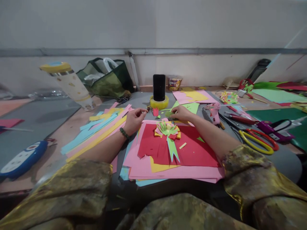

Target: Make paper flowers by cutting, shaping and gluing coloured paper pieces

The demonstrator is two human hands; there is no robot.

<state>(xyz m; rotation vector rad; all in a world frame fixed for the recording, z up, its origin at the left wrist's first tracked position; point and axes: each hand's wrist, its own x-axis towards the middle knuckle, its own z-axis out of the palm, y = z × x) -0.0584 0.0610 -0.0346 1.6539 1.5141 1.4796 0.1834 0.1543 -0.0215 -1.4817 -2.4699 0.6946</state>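
My left hand, a green bead bracelet on its wrist, is closed in a pinch beside a small dark brown thing; what is between its fingertips is too small to make out. My right hand has its fingers closed at a green paper piece. Small red paper scrap and green bits lie between the hands. Below them, a paper flower with a fringed green top and a forked green tail rests on red paper, over pink, yellow and blue sheets.
Coloured paper strips lie to the left. A phone stands on a yellow tape roll. On the right are a pink glue gun, scissors and a purple glue gun. A tumbler stands at left.
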